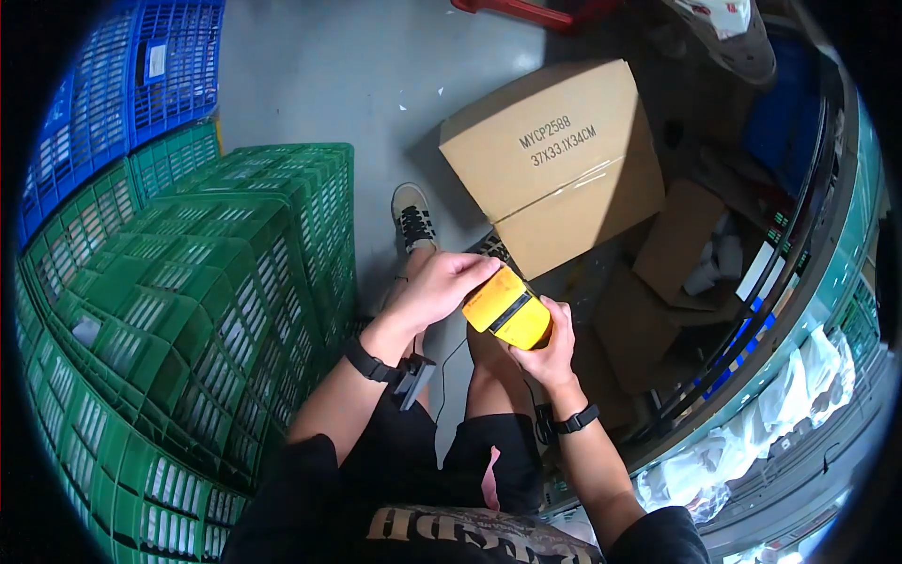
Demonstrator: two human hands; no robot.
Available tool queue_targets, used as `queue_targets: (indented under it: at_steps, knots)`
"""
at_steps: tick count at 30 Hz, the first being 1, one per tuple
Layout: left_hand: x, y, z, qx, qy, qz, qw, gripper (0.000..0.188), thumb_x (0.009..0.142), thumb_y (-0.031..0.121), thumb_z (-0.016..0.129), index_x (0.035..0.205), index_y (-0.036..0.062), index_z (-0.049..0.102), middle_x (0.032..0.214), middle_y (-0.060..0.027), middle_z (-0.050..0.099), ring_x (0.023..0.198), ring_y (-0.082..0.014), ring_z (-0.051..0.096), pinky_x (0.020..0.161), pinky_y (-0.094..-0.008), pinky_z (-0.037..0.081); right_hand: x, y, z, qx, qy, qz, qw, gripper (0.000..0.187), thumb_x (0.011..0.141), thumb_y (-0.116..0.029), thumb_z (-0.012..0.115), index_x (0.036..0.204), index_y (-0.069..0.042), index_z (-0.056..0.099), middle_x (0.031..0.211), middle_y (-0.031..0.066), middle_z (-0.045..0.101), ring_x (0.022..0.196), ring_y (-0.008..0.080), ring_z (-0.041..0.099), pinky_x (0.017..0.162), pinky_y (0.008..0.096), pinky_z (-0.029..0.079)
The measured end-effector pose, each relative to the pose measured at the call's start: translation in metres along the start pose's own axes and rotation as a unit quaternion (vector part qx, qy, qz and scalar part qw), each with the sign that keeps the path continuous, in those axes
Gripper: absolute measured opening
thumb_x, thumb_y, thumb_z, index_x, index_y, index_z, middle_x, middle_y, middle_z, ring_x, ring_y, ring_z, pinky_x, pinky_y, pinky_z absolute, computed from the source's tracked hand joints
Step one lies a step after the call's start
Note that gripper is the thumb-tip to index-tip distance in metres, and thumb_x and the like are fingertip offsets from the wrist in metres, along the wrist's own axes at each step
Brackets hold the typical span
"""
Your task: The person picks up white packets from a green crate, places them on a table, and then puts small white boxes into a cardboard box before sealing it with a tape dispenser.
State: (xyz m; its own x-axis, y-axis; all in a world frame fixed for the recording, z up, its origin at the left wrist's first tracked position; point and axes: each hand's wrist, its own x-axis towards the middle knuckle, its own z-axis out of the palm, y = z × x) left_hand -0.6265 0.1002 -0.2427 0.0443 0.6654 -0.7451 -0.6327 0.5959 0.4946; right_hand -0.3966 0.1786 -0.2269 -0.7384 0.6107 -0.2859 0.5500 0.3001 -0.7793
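A bright yellow, rounded block with a dark band across its middle (496, 299) is held up in front of my legs; its exact kind is unclear. My right hand (552, 346) wraps round its lower right end, thumb along the side. My left hand (443, 284) closes on its upper left end, with thumb and fingers at the edge. Just beyond the yellow block, a large cardboard box (564, 160) stands on the floor, its top flaps shut along a taped seam.
Green plastic crates (225, 244) are stacked along my left, with blue crates (174, 66) behind. To the right, a curved rack edge (799, 291) has white plastic bags (789, 385) along it and opened cardboard (681, 240) nearby. Something red (526, 9) lies at the far edge.
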Motion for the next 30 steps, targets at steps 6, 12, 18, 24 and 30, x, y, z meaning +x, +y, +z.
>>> queue_targets:
  at_steps: [6, 12, 18, 24, 30]
  knots:
    - [-0.009, -0.012, -0.014, -0.039, 0.039, 0.058, 0.997, 0.035, 0.098, 0.023, 0.054, 0.114, -0.0073, 0.062, 0.102, -0.0066, 0.068, 0.091, -0.0110, 0.063, 0.081, -0.0256, 0.050, 0.015, -0.010, 0.005, -0.031, -0.028, -0.011, 0.999, 0.077, 0.055, -0.007, 0.079, 0.125, -0.005, 0.047, 0.101, 0.0161, 0.055, 0.087, 0.0313, 0.055, 0.079, 0.0367, 0.048]
    - [-0.004, -0.013, -0.033, 0.044, 0.049, 0.024, 0.998, 0.031, 0.097, 0.019, 0.055, 0.113, -0.0066, 0.063, 0.101, -0.0068, 0.068, 0.088, -0.0098, 0.063, 0.079, -0.0241, 0.050, 0.025, -0.012, 0.008, -0.048, -0.050, -0.013, 0.998, 0.078, 0.054, -0.007, 0.080, 0.125, -0.005, 0.047, 0.100, 0.0156, 0.055, 0.087, 0.0313, 0.055, 0.078, 0.0370, 0.048]
    - [-0.006, -0.017, -0.051, -0.122, -0.004, -0.031, 0.992, 0.028, 0.096, 0.015, 0.056, 0.111, -0.0066, 0.064, 0.098, -0.0071, 0.069, 0.085, -0.0101, 0.063, 0.078, -0.0242, 0.051, 0.032, -0.022, 0.008, -0.064, -0.063, -0.031, 0.995, 0.078, 0.055, -0.008, 0.081, 0.125, -0.006, 0.048, 0.098, 0.0158, 0.055, 0.086, 0.0319, 0.056, 0.077, 0.0376, 0.049]
    - [0.001, -0.005, -0.061, -0.051, -0.019, -0.014, 0.998, 0.027, 0.095, 0.015, 0.056, 0.110, -0.0065, 0.064, 0.095, -0.0069, 0.069, 0.086, -0.0116, 0.065, 0.079, -0.0255, 0.052, 0.035, -0.025, 0.008, -0.105, -0.083, -0.027, 0.991, 0.080, 0.054, -0.009, 0.081, 0.126, -0.005, 0.046, 0.095, 0.0168, 0.054, 0.083, 0.0337, 0.056, 0.074, 0.0390, 0.049]
    - [0.022, 0.019, -0.083, -0.080, 0.006, -0.035, 0.996, 0.026, 0.093, 0.015, 0.060, 0.107, -0.0057, 0.065, 0.092, -0.0123, 0.071, 0.084, -0.0174, 0.069, 0.079, -0.0283, 0.055, 0.016, -0.012, -0.007, -0.169, -0.079, 0.019, 0.982, 0.084, 0.054, -0.010, 0.082, 0.129, -0.002, 0.044, 0.094, 0.0181, 0.053, 0.082, 0.0357, 0.055, 0.074, 0.0406, 0.049]
